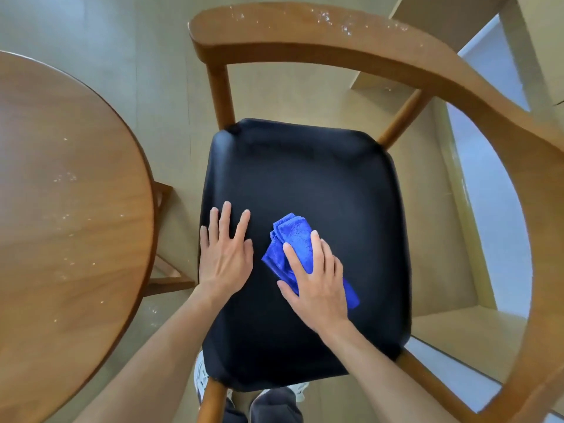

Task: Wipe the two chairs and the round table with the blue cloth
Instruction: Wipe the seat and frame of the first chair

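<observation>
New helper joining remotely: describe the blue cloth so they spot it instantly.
Find the wooden chair beside the round table. On its black seat, under the right hand, lies the blue cloth: folded, fuzzy, the only bright blue thing there.

The black seat lies bare from its centre toward 12 o'clock, open room for a sweep. At 6 to 7 o'clock the left hand lies flat on it; just beside, the right hand presses the blue cloth. The curved wooden backrest fences 12 through 4 o'clock. The round table crowds 9 o'clock, with a narrow floor gap between.
</observation>
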`<action>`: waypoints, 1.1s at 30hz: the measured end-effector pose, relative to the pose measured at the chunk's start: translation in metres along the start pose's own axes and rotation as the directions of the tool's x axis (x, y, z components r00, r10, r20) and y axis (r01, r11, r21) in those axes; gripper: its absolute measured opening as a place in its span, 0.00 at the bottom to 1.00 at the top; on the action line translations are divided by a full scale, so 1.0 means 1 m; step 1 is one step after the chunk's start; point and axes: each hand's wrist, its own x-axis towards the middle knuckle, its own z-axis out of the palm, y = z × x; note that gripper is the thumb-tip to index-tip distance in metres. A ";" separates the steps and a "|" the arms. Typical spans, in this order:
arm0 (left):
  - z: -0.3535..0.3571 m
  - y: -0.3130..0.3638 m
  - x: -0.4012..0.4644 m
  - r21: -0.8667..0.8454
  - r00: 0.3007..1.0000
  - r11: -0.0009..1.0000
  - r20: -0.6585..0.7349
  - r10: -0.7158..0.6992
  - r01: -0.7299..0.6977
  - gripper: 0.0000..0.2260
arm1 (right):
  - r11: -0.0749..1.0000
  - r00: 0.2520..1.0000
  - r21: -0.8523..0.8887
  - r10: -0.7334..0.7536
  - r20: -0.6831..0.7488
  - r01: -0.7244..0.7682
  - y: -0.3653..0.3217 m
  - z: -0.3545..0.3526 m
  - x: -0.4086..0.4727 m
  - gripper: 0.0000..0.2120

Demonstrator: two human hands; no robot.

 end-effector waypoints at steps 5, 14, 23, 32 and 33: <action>0.024 0.002 -0.001 0.053 0.996 0.997 -0.071 -0.047 0.051 0.26 | 0.989 0.980 -0.115 -0.111 -0.166 0.093 0.006 0.015 0.003 0.24; 0.030 0.000 -0.001 0.105 0.992 0.992 -0.118 -0.053 0.066 0.26 | 0.976 0.924 -0.073 -0.216 -0.317 0.203 0.107 0.001 0.075 0.21; 0.031 0.001 -0.001 0.082 0.987 0.995 -0.156 -0.045 0.059 0.26 | 0.991 0.932 0.021 0.130 -0.338 -0.131 0.073 -0.008 0.080 0.22; 0.025 -0.008 -0.001 -0.109 0.979 0.994 -0.201 -0.027 0.006 0.23 | 0.576 0.575 -0.004 -0.816 -0.064 0.817 0.036 -0.001 -0.013 0.22; 0.026 -0.008 -0.001 -0.108 0.979 0.994 -0.200 -0.027 0.005 0.22 | 0.558 0.556 -0.036 -0.829 -0.054 0.829 0.047 -0.006 0.018 0.23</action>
